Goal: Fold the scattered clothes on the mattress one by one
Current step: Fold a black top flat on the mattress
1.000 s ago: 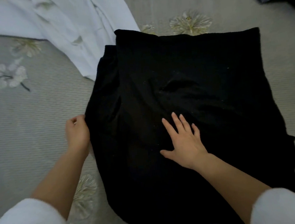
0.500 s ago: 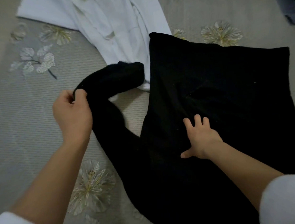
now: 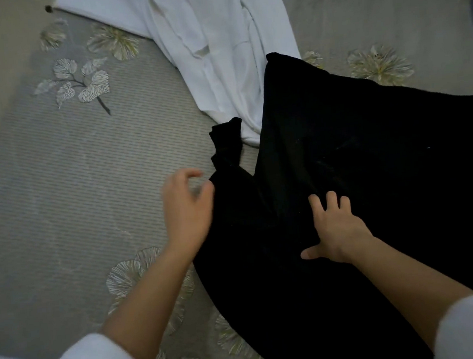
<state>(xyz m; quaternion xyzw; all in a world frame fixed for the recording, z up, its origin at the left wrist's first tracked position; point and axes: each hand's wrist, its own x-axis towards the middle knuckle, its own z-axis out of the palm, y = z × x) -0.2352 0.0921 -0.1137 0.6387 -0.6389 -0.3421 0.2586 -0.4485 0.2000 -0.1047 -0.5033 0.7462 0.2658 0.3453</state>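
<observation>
- Lying across the grey flowered mattress (image 3: pixel 61 193), the black garment (image 3: pixel 371 183) is filling the frame from 3 to 6 o'clock, its sleeve (image 3: pixel 226 149) trailing out toward 11 o'clock of its body.
- Pressing flat, the right hand (image 3: pixel 334 228) is pinning the cloth with fingers spread, gripping nothing.
- Hovering just beside the sleeve, the left hand (image 3: pixel 188 208) is blurred, fingers curled loosely open and apparently empty.
- Folding well likely means pinching the sleeve near its cuff, drawing it straight across the body while the right hand is anchoring.
- Resting at 12 o'clock, the white garment (image 3: pixel 219 53) is waiting; avoid snagging its lower edge.
</observation>
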